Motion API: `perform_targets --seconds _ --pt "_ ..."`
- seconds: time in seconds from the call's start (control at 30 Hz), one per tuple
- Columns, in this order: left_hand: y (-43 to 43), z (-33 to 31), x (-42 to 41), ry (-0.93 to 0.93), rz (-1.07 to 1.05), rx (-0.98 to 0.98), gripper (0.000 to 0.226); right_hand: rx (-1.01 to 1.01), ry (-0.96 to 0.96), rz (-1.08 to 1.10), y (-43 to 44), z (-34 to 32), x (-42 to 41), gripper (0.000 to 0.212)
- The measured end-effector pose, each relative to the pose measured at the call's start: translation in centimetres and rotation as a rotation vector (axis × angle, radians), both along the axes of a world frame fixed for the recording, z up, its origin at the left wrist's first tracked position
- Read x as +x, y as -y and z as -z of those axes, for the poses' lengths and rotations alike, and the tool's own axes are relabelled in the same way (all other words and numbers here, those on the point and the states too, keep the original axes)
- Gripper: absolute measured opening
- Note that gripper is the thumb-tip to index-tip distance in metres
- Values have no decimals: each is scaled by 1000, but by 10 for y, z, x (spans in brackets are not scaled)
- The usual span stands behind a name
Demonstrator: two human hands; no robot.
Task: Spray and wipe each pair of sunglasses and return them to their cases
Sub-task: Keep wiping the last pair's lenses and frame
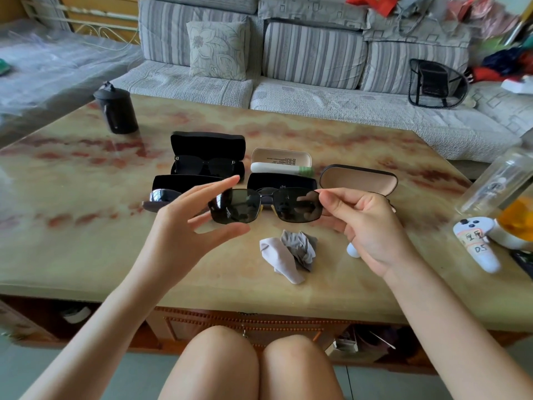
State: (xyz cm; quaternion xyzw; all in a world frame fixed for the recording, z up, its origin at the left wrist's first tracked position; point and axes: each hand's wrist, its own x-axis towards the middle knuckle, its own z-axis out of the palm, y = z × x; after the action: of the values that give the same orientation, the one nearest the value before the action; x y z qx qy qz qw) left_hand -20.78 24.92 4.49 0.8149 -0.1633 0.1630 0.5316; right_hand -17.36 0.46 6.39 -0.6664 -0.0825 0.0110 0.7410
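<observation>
While the right hand (366, 223) pinches the sunglasses (266, 206) by their right end between thumb and forefinger, the left hand (184, 223) is spread open round the other end, forefinger above and thumb below the left lens; touching or just short, cannot tell. Glasses are up in the air over the table (86, 255), long axis left to right across the person, roughly level, lenses broadside to the camera. Left hand is nearest the free end, so the likely next move is taking that end, freeing the right hand for the crumpled grey cloth (291, 254) on the table just below. Look: thin dark frame, rectangular dark grey-green lenses, a fingertip showing through the right one. Temples folded or not, cannot tell. Open tan-lined case (357, 180) sits just behind the right hand.
</observation>
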Motion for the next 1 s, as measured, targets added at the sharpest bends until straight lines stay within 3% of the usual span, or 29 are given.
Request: perform_targets --seconds 0.17,0.37,0.53,0.8,1.0 --pt "6 -3 0 -97 37 -239 69 1 5 5 1 4 1 30" --pt "7 -5 2 -105 62 -317 67 -13 -31 -17 3 10 5 34" --pt "7 -4 9 -123 57 -307 66 61 -99 -131 8 6 12 39" --pt "17 -7 73 -128 74 -214 57 42 -136 -84 21 -9 67 37" --pt "27 -10 149 -211 91 -113 61 -11 -166 71 37 -20 133 10"
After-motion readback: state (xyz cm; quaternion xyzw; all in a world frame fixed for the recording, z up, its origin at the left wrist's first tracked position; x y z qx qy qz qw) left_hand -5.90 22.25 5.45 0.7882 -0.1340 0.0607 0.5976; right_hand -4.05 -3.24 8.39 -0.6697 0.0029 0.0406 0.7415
